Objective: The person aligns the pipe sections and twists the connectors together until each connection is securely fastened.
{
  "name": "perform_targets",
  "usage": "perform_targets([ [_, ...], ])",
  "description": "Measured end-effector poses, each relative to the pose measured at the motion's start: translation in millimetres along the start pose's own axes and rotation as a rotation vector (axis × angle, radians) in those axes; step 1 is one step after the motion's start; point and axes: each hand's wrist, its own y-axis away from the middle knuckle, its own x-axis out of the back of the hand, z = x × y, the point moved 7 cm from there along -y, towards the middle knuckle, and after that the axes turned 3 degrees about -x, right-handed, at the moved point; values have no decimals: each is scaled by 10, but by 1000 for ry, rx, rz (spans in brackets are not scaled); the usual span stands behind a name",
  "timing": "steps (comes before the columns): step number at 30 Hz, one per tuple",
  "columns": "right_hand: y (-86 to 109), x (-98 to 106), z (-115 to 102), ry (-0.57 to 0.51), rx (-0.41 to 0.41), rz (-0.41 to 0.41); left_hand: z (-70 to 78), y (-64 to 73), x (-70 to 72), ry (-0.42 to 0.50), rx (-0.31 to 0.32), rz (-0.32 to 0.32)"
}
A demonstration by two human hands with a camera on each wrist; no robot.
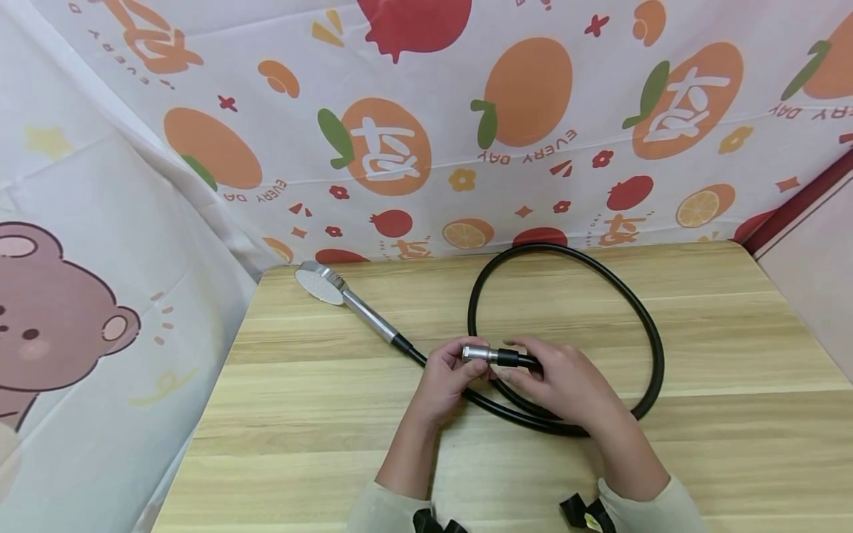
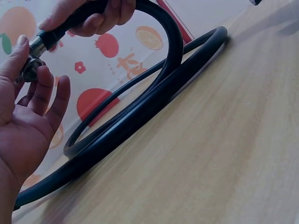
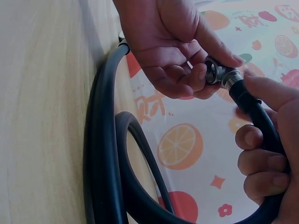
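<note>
A silver metal nut (image 1: 474, 353) sits on the end of a black shower hose (image 1: 649, 318). My left hand (image 1: 443, 383) pinches that nut between thumb and fingers, its other fingers loosely bent. Just behind the nut, my right hand (image 1: 571, 381) grips the hose's black end sleeve, several fingers curled round the hose in the right wrist view. Threads show inside the nut's open end (image 3: 212, 72). At the hose's other end, a silver shower head (image 1: 321, 283) lies at the back left of the table, its pale spray face showing.
The hose makes a large loop on the wooden table (image 1: 280, 429), reaching its back edge. Behind hangs a fruit-printed cloth (image 1: 426, 74); a bear-printed cloth (image 1: 60, 318) hangs at the left. A pale panel with a red edge (image 1: 806, 192) stands at the right.
</note>
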Motion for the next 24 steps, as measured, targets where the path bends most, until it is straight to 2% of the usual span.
perform_targets([
  [8, 2, 39, -34, -61, 50, 37, 27, 4, -2, -9, -3, -11],
  [18, -10, 6, 17, -30, -17, -5, 6, -9, 0, -27, 8, -2],
  [24, -3, 30, -28, -46, 50, 43, 6, -5, 1, -23, 3, -8],
])
